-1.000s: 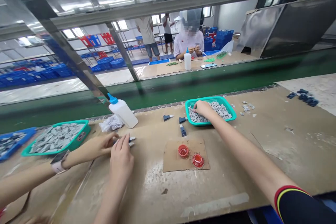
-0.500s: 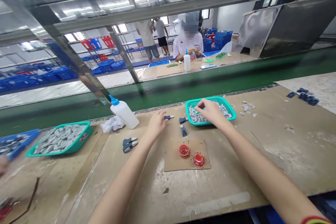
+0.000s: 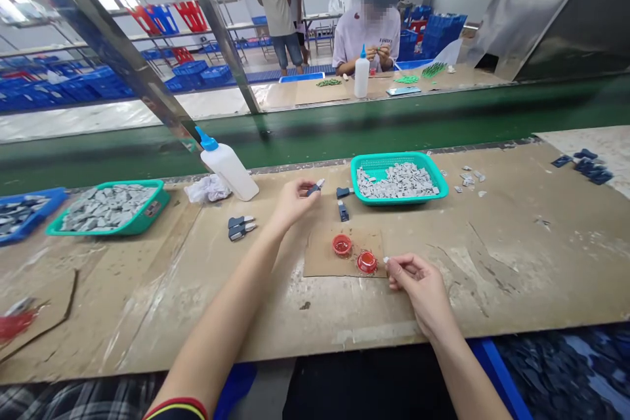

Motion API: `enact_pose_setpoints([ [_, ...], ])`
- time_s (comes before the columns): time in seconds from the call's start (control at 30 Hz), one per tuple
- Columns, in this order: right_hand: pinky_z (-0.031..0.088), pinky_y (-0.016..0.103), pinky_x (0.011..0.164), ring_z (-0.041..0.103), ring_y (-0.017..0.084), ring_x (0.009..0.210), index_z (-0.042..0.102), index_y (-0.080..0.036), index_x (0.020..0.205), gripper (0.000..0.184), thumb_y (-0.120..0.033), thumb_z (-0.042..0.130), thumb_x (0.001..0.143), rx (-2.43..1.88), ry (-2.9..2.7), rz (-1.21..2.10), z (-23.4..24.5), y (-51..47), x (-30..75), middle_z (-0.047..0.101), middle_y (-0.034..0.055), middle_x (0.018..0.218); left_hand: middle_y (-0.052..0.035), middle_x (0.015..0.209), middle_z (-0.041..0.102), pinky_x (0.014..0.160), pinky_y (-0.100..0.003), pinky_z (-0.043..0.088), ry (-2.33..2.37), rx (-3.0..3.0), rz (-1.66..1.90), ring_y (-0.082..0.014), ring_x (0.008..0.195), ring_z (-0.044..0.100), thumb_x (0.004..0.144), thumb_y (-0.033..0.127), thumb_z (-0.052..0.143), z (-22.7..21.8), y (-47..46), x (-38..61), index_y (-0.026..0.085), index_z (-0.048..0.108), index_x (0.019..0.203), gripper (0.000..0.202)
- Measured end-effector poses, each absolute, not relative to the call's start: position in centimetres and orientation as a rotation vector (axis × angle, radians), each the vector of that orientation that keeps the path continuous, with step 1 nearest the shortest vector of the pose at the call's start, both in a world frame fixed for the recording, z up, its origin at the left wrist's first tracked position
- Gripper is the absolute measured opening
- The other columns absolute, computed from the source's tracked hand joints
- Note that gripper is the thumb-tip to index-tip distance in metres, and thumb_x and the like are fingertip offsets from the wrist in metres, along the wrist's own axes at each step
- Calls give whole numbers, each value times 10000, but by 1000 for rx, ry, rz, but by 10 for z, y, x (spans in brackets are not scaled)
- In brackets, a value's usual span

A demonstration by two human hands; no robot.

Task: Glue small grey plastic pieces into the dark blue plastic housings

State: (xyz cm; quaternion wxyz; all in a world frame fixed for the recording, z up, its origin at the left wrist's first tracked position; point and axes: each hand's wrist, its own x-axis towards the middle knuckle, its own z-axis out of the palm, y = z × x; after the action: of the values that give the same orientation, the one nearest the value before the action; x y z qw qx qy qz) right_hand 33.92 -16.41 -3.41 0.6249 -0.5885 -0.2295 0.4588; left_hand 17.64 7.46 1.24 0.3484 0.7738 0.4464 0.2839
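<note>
A dark, pale-tipped piece is held by the curled fingers of the left hand, left of the green basket of grey chips; a small pale chip is pinched between thumb and forefinger of the right hand, near the cardboard bearing two red cups.

Your brown-topped table carries, straight ahead of you, a flat piece of cardboard beneath two small red cups, and beyond it two dark-handled pieces near a teal basket of grey bits. To your left lie another dark-handled pair, a white bottle with a blue cap, a crumpled white wad just beside it, a second teal basket heaped with grey pieces, and a blue tray. To your right you have scattered pale scraps and a dark cluster of pieces by a pale sheet.
</note>
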Motion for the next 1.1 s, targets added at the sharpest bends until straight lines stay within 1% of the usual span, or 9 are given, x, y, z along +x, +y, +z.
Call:
enact_pose_setpoints([
  [0.07, 480, 215, 556, 561, 116, 604, 674, -167, 733, 272, -411, 788, 697, -1363, -556, 1053, -32, -162, 340, 645, 9, 653, -142, 1044, 705, 840, -389, 544, 1067, 1852, 763, -236, 962, 684, 831, 313, 584, 24, 54, 171, 147, 547, 1057, 283],
  [0.13, 467, 208, 561, 561, 116, 622, 685, -165, 724, 260, -403, 785, 703, -1387, -584, 1049, -31, -161, 340, 658, 17, 668, -117, 1030, 721, 868, -376, 538, 942, 1614, 823, -216, 979, 684, 805, 322, 648, 34, 31, 164, 178, 523, 1028, 293],
  [0.23, 446, 204, 559, 557, 113, 622, 695, -165, 710, 245, -395, 779, 710, -1418, -586, 1027, -31, -159, 339, 663, 16, 656, -78, 941, 747, 901, -357, 524, 823, 1272, 953, -198, 950, 693, 694, 237, 782, 40, -2, 156, 201, 535, 956, 361],
  [0.3, 437, 205, 560, 555, 110, 614, 701, -166, 702, 232, -383, 785, 705, -1430, -578, 1016, -32, -157, 337, 663, 11, 640, -68, 904, 754, 882, -344, 534, 841, 1174, 1028, -193, 912, 703, 669, 203, 804, 37, -23, 153, 200, 556, 958, 381],
  [0.43, 453, 220, 587, 572, 112, 605, 720, -172, 710, 197, -355, 792, 698, -1429, -586, 986, -31, -153, 332, 675, 7, 636, -82, 948, 752, 864, -321, 543, 909, 1023, 1083, -198, 917, 705, 696, 206, 792, 27, -57, 149, 180, 595, 1003, 366],
  [0.57, 491, 259, 626, 616, 142, 629, 733, -179, 715, 183, -347, 799, 684, -1444, -599, 966, -29, -152, 330, 709, 23, 672, -81, 950, 748, 865, -290, 535, 953, 874, 1080, -199, 944, 700, 716, 228, 782, 18, -82, 145, 169, 607, 1014, 351],
  [0.83, 522, 316, 690, 663, 196, 708, 736, -185, 722, 194, -356, 807, 663, -1472, -623, 938, -30, -153, 329, 742, 55, 737, -60, 941, 748, 857, -259, 529, 951, 813, 1010, -180, 939, 696, 709, 212, 786, 11, -98, 147, 176, 615, 978, 320],
  [1.0, 485, 273, 594, 621, 162, 635, 732, -176, 733, 215, -368, 804, 668, -1483, -603, 956, -26, -152, 329, 712, 34, 684, -44, 942, 748, 857, -231, 517, 957, 864, 1007, -152, 918, 694, 724, 222, 777, 10, -100, 151, 186, 625, 950, 275],
  [1.1, 459, 253, 572, 581, 137, 601, 725, -177, 727, 216, -366, 810, 665, -1468, -569, 988, -22, -153, 331, 685, 17, 654, -42, 947, 746, 845, -229, 521, 967, 869, 1014, -155, 925, 692, 707, 219, 790, 7, -103, 154, 185, 637, 927, 270],
])
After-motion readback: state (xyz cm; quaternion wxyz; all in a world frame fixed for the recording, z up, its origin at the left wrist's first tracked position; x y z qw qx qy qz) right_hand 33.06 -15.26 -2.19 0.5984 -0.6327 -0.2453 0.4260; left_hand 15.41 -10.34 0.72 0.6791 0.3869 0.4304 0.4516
